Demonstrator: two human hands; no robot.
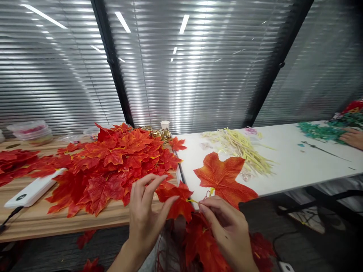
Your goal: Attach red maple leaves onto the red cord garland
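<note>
My right hand (227,226) pinches the yellow stem of an artificial maple leaf (181,202) between thumb and fingertips, with a thin red string looping at the same spot. A larger orange-red maple leaf (221,177) spreads just beyond those fingers; whether they grip it too is hard to make out. To the left, my left hand (149,206) is open, its thumb and fingers apart beside the smaller leaf. More red leaves (202,241) hang below my hands, near red strings over my lap.
Heaped red leaves (124,155) cover much of the wooden table (113,224). A white power bank (34,189) and plastic tubs (32,132) are at left. Yellow strips (244,147) lie on the white table (286,155). At far right, another person's hand (353,138) touches green foliage (320,131).
</note>
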